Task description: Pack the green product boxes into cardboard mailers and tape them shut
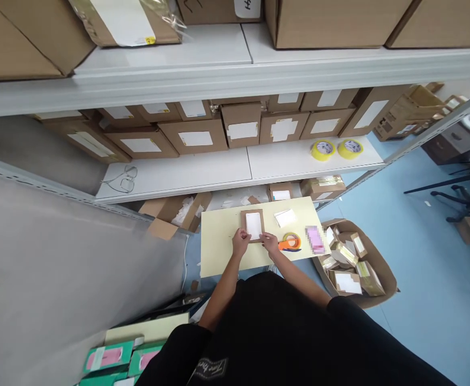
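A small flat cardboard box [262, 219] lies on the pale yellow tabletop [218, 236] in front of me. On its upper face is a white label [253, 222]. My left hand [240, 242] is closed at the label's lower left corner, thumb and fingers pinched. At the lower right corner my right hand [269, 243] pinches the label's edge. Just right of that hand sits an orange tape dispenser [286, 245] with a roll of yellow tape. Beyond it lies a stack of white labels [285, 217], and farther right a blurred pink-purple thing [314, 239].
A large open carton [387, 281] full of small labelled parcels stands right of the table. Ahead, a shelf [202, 174] bears boxes, glasses [127, 179] and two yellow tape rolls [322, 150]. An opened carton [164, 212] is at left. Green boxes [108, 356] lie lower left.
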### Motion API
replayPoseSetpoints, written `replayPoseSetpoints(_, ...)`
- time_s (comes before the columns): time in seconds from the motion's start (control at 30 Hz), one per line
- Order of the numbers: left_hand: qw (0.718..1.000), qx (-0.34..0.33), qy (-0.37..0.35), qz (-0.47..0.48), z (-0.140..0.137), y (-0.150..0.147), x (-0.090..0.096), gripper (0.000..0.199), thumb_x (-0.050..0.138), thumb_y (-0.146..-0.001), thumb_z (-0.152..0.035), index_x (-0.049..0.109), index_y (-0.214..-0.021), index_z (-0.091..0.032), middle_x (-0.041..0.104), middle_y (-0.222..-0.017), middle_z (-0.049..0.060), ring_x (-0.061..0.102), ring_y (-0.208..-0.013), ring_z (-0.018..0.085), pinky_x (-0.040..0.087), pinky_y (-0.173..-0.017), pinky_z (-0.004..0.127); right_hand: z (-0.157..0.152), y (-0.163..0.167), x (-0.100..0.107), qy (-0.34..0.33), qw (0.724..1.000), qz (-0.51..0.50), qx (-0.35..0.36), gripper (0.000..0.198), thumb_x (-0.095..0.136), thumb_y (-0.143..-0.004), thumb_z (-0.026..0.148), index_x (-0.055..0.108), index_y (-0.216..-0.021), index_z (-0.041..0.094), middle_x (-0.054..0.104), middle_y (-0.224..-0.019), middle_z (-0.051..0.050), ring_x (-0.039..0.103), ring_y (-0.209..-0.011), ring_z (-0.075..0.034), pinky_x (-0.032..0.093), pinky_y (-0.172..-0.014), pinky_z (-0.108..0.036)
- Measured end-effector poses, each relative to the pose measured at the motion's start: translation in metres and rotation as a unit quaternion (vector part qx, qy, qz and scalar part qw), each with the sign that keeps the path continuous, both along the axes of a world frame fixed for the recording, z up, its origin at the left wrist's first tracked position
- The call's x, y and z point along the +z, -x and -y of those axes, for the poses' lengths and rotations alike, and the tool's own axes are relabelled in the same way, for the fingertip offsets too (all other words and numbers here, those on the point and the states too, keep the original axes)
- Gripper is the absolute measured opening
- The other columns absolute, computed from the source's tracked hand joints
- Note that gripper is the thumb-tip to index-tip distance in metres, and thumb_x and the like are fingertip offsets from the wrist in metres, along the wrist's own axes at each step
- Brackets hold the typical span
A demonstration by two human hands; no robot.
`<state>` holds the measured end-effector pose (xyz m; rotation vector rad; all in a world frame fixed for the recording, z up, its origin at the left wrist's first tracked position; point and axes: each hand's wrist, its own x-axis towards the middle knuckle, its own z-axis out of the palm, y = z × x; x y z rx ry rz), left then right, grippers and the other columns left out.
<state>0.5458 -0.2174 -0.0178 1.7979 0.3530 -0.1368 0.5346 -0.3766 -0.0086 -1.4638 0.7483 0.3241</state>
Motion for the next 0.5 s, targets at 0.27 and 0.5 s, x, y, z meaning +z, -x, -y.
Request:
replayPoseSetpoints(0.27, 0.990, 0.017, -0.123, -0.068, 0.020, 0.001, -0.027, 0.019, 0.070, -0.078, -0.017, 0.056, -0.089, -0.023, 0.069, -0.078, -0.003, 0.070, -0.082, 0.016, 0.052, -0.086, 0.028, 0.020, 0.000, -0.035, 0.200, 0.974, 0.008, 0.110, 0.065, 0.076, -0.075, 0.026, 0.060, -0.138, 0.023, 0.070, -0.074, 0.003, 0.071, -0.081, -0.023, 0.051, -0.077, -0.030)
replayPoseSetpoints(0.5, 0.981, 0.034, -0.155, -0.114, 0.028, -0.004, -0.034, 0.021, 0.073, -0.076, -0.016, 0.059, -0.090, -0.022, 0.067, -0.076, -0.003, 0.071, -0.083, 0.018, 0.052, -0.086, 0.031, 0.024, -0.005, -0.046, 0.209, 0.970, -0.002, 0.127, 0.056, 0.075, -0.077, 0.023, 0.062, -0.131, 0.022, 0.072, -0.077, 0.000, 0.072, -0.084, -0.025, 0.049, -0.078, -0.031)
